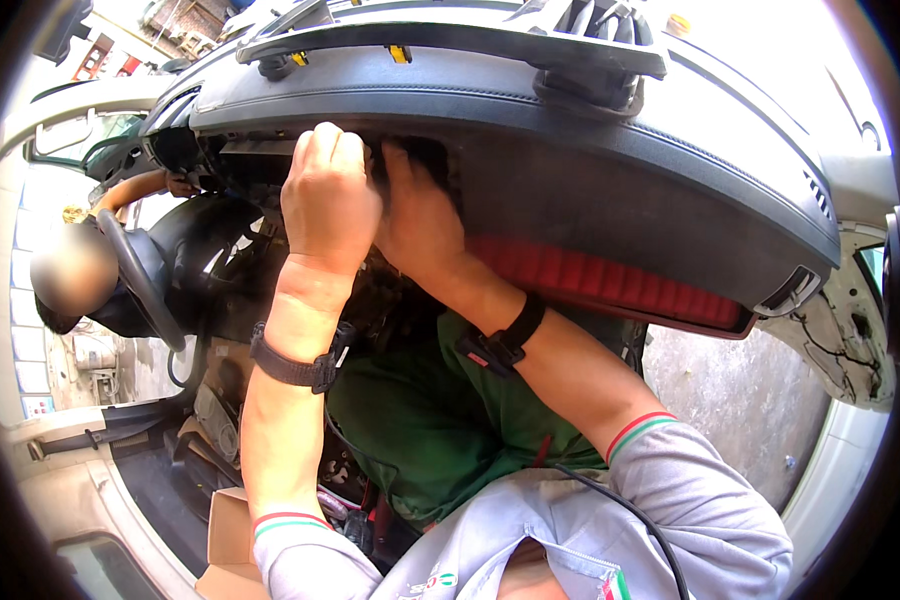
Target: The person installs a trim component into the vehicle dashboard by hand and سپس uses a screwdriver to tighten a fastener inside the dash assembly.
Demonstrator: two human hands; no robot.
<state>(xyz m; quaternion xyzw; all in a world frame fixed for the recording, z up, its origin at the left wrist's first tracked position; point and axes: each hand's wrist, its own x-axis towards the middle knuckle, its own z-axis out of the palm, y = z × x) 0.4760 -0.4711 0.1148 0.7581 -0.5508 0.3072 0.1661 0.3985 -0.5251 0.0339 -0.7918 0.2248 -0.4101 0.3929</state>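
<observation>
Your left hand point(332, 205) curls at the open dashboard point(610, 200), your right hand point(420, 215) reaching inside. Whether either grips anything cannot be told.

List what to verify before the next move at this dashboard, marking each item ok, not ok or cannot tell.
1. Left hand in view, fingers curled: ok.
2. Right hand with all fingertips visible: not ok, hidden at the dark opening in the dashboard.
3. What either hand grips: cannot tell.
4. Co-worker's hand apart from both: ok, it is over near the steering wheel.
5. Trim piece atop the dashboard secured: cannot tell.
</observation>
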